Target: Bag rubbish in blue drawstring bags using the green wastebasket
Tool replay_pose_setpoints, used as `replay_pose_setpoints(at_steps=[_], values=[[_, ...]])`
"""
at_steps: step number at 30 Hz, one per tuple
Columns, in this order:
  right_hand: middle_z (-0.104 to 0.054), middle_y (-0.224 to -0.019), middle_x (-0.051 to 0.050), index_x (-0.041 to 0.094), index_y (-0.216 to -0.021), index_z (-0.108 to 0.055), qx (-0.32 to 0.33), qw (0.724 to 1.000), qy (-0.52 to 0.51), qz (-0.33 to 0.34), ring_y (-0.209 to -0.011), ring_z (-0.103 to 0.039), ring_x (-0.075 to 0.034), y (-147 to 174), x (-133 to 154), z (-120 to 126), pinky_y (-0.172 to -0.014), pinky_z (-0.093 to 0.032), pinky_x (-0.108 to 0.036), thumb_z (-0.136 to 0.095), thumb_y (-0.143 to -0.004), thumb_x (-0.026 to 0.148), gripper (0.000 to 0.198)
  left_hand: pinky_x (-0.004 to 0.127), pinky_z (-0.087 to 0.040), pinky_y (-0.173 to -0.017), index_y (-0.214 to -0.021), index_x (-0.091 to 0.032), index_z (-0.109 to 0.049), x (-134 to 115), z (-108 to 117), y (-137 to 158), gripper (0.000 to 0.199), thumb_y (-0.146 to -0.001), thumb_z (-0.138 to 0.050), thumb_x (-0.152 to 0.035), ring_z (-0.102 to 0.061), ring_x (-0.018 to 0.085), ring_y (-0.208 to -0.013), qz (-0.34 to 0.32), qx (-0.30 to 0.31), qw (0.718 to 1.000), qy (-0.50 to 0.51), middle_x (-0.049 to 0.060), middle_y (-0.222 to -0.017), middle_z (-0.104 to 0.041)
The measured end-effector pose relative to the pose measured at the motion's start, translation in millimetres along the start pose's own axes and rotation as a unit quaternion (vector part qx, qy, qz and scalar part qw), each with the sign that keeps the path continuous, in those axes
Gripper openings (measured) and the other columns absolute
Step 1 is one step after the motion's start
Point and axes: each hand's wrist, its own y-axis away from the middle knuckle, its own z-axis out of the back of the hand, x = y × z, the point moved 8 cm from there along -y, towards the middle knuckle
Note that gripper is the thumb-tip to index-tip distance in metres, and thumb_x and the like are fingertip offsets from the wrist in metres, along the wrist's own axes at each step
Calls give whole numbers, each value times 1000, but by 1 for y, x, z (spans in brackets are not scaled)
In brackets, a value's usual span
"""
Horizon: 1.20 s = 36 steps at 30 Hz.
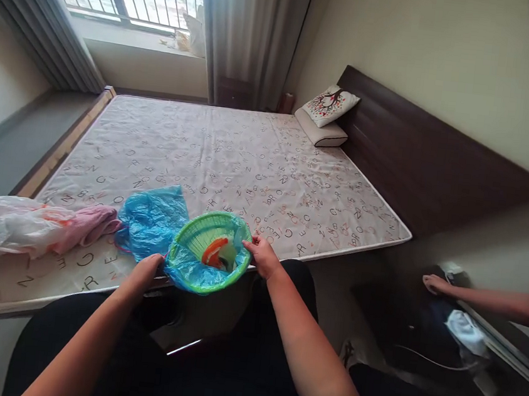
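A green plastic waste basket is tilted toward me over the mattress's near edge. A thin blue plastic bag lines part of its inside and folds over the near rim. Inside lies an orange and white scrap. My left hand is closed at the left side of the rim, its fingers partly hidden. On the right side, my right hand pinches the rim and bag edge between thumb and fingers. Another crumpled blue plastic bag rests on the mattress just left of the basket.
The letter-printed mattress fills the middle, with pillows by the dark headboard. A clear bag and pink cloth lie at left. Another person's hand reaches over a dark bedside cabinet at right.
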Motion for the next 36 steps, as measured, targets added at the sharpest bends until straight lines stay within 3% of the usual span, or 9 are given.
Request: replay_pose_setpoints(at_steps=[4,7,11,14,19,24,28,32,36], values=[[-63,-86,-1,24,-84,-55,-109,988,99,51,-94,-63,-22,3,6,29,-80,-48,-30,-76,-73,9,28,28,-61,-57,-74,-19,-60,9,-10,6,23,-82,-81,-24,-66,18,-61,31,8,999,29,4,-72,-65],[-66,-99,-6,25,-85,-54,-164,958,221,87,-110,-62,-27,8,18,44,-90,-46,-33,-75,-77,7,29,31,-64,-57,-81,-19,-59,8,-22,10,24,-79,-83,-15,-70,20,-61,26,31,999,32,4,-71,-66],[-67,-122,-13,26,-101,-60,-169,896,399,101,-110,-65,-29,13,25,45,-92,-47,-38,-69,-92,18,15,33,-65,-55,-114,-18,-67,7,-38,16,41,-77,-79,-5,-72,21,-61,45,59,996,41,6,-78,-72],[-65,-130,-13,25,-108,-61,-167,883,421,123,-111,-66,-28,11,31,39,-93,-48,-38,-64,-97,22,12,30,-62,-51,-121,-19,-68,4,-43,16,48,-76,-78,-7,-71,19,-56,70,59,994,54,7,-83,-75],[-68,-116,-6,25,-101,-60,-170,933,288,132,-117,-63,-24,-8,49,30,-98,-46,-32,-71,-90,20,16,26,-57,-46,-117,-18,-69,-37,-31,0,45,-75,-85,-20,-70,22,-55,-32,9,998,-56,5,-75,-75],[-65,-83,-1,23,-97,-61,-79,982,163,59,-79,-65,-19,-29,52,13,-68,-49,-28,-83,-79,30,29,24,-46,-40,-101,-16,-72,-73,-13,-8,28,-79,-78,-33,-67,25,-47,-132,-43,961,-239,4,-55,-66],[-58,-67,3,21,-98,-63,-24,993,114,37,-56,-52,-12,-34,48,3,-52,-41,-25,-65,-90,33,14,27,-53,-45,-108,-16,-71,-61,-3,-6,35,-77,-78,-30,-62,20,-44,-80,-82,988,-100,-1,-54,-59],[-58,-62,3,22,-90,-63,-49,989,136,42,-59,-53,-14,-41,46,8,-54,-39,-25,-77,-75,22,20,23,-49,-43,-108,-16,-70,-46,-11,-6,38,-71,-80,-20,-54,12,-42,-28,-61,997,38,-3,-63,-59],[-66,-69,0,22,-78,-67,-45,979,177,87,-72,-62,-19,-43,54,6,-67,-45,-28,-79,-64,7,23,23,-52,-44,-111,-17,-69,-58,-16,-5,38,-75,-80,-22,-57,12,-47,-78,-34,992,91,-1,-72,-63]])
